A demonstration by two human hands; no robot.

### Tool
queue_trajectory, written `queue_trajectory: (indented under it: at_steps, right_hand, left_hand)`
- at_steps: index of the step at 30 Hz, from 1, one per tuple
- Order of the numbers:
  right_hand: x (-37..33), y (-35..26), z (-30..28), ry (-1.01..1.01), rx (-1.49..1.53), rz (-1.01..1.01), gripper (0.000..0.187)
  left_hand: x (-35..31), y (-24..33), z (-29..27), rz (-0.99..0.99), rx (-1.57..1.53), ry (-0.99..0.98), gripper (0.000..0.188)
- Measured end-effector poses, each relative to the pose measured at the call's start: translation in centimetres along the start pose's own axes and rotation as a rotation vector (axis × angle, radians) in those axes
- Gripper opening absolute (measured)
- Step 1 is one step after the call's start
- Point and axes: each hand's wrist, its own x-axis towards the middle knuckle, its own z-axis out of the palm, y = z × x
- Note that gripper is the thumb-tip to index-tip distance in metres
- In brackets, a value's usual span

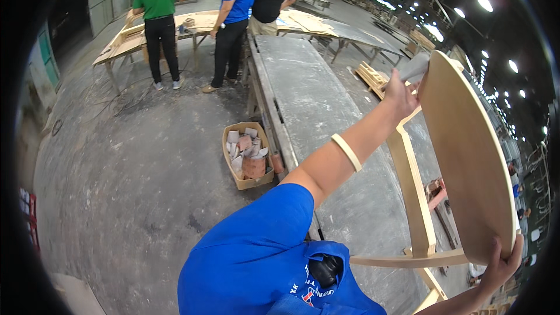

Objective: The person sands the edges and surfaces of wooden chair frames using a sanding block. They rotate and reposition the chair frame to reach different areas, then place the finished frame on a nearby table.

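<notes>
A pale, curved wooden chair back [466, 157] stands up on the right, joined to or resting against a wooden chair frame [415, 192]. At the panel's far end, my left hand [401, 96] is closed around a grey-white sheet of sandpaper [415, 67], which lies against the panel's edge. My right hand [500, 265] grips the near lower end of the panel, its fingers wrapped over the rim. A light band [347, 153] circles my left forearm.
A long grey worktable [315, 81] runs away from me under my left arm. Beside it on the floor stands a box [248, 184] of sandpaper scraps. Several people stand at wood-laden tables [198, 21] at the back. Stacked wooden parts [371, 77] lie beyond the table.
</notes>
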Motion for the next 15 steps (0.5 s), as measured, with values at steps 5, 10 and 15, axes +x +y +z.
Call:
queue_trajectory:
  at_steps: [5,10,15]
  right_hand:
    - [-4.5,10.0,-4.6,0.151,-0.013,-0.07,0.051]
    - [-7.7,11.9,-6.5,-0.022,0.514,-0.23,0.054]
    - [-9.0,4.6,-2.0,0.307,0.888,0.009,0.096]
  left_hand:
    - [-6.3,1.8,4.0,0.041,-0.017,-0.082,0.055]
    - [-15.5,5.5,6.7,0.192,0.237,-0.01,0.053]
    - [-29.6,10.0,6.4,0.36,0.399,-0.086,0.045]
